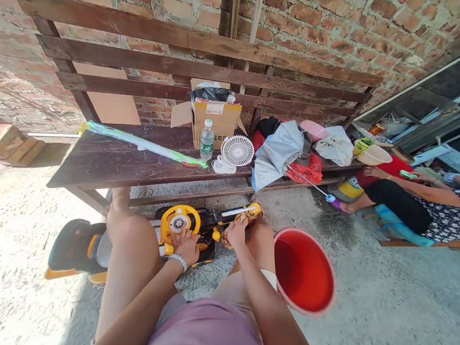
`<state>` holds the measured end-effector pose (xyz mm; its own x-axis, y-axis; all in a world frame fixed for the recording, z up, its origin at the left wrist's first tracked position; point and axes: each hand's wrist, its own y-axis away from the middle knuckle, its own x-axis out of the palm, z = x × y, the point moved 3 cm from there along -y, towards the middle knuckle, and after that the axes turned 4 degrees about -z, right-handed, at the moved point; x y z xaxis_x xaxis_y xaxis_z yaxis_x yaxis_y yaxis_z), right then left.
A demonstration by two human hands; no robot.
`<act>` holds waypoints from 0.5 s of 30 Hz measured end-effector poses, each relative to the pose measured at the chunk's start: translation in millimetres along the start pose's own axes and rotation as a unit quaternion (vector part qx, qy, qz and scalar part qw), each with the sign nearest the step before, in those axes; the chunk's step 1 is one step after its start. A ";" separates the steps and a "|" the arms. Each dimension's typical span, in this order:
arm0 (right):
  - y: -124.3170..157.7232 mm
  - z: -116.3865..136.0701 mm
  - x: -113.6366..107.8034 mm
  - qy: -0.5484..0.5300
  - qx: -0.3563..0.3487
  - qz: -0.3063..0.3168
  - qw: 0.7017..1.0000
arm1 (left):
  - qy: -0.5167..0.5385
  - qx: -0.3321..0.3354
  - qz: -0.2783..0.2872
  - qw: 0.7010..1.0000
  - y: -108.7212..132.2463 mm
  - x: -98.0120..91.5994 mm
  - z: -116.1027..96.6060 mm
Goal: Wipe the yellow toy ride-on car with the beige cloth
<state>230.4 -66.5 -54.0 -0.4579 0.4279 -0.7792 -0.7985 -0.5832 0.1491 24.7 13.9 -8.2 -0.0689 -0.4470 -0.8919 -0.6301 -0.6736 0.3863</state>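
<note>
Item: toy car [127,238], yellow and black, on the concrete floor between the knees, just below the tabletop [106,161].
Step, as judged: handling or wiping the car's front; the next move calls for a steady hold on the wheel [180,222].
Left hand [185,245]: at 6 o'clock of the wheel, fingers curled onto its rim.
Right hand [236,232]: at 3 o'clock of the wheel, fingers clenched on a small yellowish piece, possibly a cloth.
Bucket [305,270]: red, at 4 o'clock.
</note>
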 end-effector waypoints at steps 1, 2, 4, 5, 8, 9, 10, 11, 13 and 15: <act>7.6 4.1 10.3 -0.032 -0.026 0.001 0.999 | -0.002 -0.004 -0.001 1.000 -0.3 -0.7 -1.8; 15.1 7.3 18.9 -0.057 -0.050 0.000 0.997 | -0.003 -0.007 -0.001 1.000 -0.5 -1.7 -3.2; 26.9 9.5 27.9 -0.089 -0.085 -0.002 0.992 | -0.003 -0.012 0.001 1.000 -0.2 -3.7 -4.8; 30.2 8.5 27.7 -0.095 -0.092 -0.002 0.991 | -0.002 -0.013 0.004 1.000 0.0 -4.2 -5.0; 30.8 2.9 11.5 -0.097 -0.120 0.011 0.988 | 0.007 -0.012 0.002 1.000 0.6 -3.8 -3.9; 28.3 1.4 2.5 -0.097 -0.131 0.015 0.987 | 0.011 -0.010 -0.003 1.000 0.8 -3.2 -3.5; 24.6 0.8 -7.6 -0.098 -0.139 0.015 0.985 | 0.014 -0.006 -0.006 1.000 0.9 -2.6 -3.4; 19.4 1.1 -18.6 -0.099 -0.143 0.012 0.985 | 0.016 -0.003 -0.006 1.000 1.0 -1.9 -3.3; 4.3 5.8 -42.1 -0.100 -0.141 -0.011 0.985 | 0.019 0.005 0.003 1.000 1.3 -0.8 -3.2; -15.4 15.5 -65.0 -0.085 -0.133 -0.038 0.987 | 0.022 0.010 0.010 1.000 1.5 -0.6 -2.7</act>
<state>266.4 -74.6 3.8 -0.4775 0.5743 -0.6650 -0.7133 -0.6953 -0.0883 25.8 11.6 -6.5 -0.0473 -0.4860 -0.8727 -0.6439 -0.6531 0.3986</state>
